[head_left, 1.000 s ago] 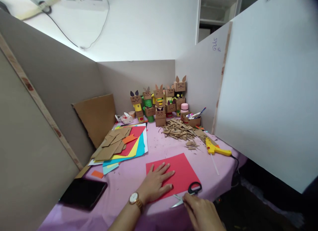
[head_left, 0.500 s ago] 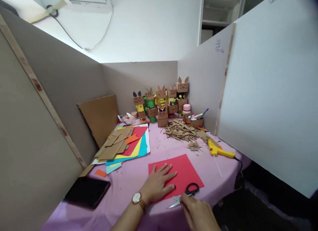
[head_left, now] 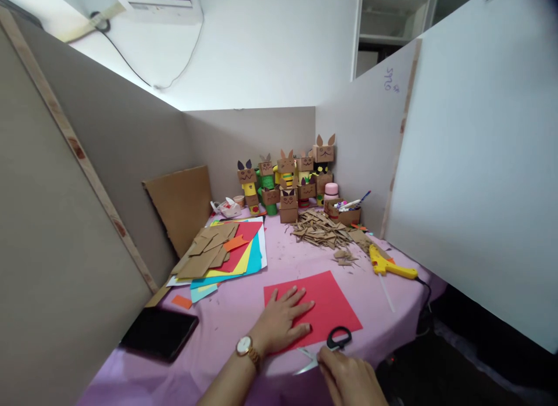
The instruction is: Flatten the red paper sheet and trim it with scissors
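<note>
Flat on a sheet of red paper (head_left: 331,301) lies my left hand (head_left: 285,319), its fingers spread and a watch (head_left: 244,346) on the wrist. Just right of it, at the paper's near edge, my right hand (head_left: 346,371) is closed on a pair of scissors (head_left: 339,338). One black handle loop sticks out above the fingers, and the blades (head_left: 308,365) point left, parted. The other loop is hidden in the hand.
A yellow glue gun (head_left: 392,266) lies at the right edge, its cord trailing off. Cardboard scraps (head_left: 320,228) and box figures (head_left: 288,205) stand farther back. Coloured sheets (head_left: 257,257) with cardboard pieces and a black tablet (head_left: 159,334) are on the left. Partitions surround the table.
The whole view has shifted slightly, so things appear a little farther right. The scissors' blades look more spread than before; my left hand stays on the paper.
</note>
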Demonstrator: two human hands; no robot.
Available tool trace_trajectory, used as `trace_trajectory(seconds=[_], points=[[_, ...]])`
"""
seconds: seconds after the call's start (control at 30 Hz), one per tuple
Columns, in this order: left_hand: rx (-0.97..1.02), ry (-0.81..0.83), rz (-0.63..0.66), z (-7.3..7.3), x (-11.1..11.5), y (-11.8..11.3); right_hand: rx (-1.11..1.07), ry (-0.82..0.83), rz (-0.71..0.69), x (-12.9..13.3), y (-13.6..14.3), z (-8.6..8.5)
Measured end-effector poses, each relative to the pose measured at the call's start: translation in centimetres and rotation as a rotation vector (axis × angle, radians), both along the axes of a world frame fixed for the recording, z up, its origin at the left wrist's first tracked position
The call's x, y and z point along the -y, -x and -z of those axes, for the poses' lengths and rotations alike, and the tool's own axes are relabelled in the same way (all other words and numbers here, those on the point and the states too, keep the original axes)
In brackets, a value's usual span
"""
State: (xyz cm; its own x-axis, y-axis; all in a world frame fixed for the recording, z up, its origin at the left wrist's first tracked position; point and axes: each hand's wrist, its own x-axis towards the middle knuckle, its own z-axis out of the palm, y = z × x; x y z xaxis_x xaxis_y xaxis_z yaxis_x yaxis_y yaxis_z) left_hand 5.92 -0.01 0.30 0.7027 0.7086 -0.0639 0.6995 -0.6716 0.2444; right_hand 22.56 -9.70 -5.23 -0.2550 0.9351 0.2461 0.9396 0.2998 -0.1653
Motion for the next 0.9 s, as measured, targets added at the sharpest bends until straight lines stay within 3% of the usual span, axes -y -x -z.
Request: trace_trajectory(seconds=[0.9], points=[[0.014, -0.009, -0.002, 0.2, 0.1, -0.1, 0.016, 0.001, -0.052, -0.2, 1.6, -0.2]])
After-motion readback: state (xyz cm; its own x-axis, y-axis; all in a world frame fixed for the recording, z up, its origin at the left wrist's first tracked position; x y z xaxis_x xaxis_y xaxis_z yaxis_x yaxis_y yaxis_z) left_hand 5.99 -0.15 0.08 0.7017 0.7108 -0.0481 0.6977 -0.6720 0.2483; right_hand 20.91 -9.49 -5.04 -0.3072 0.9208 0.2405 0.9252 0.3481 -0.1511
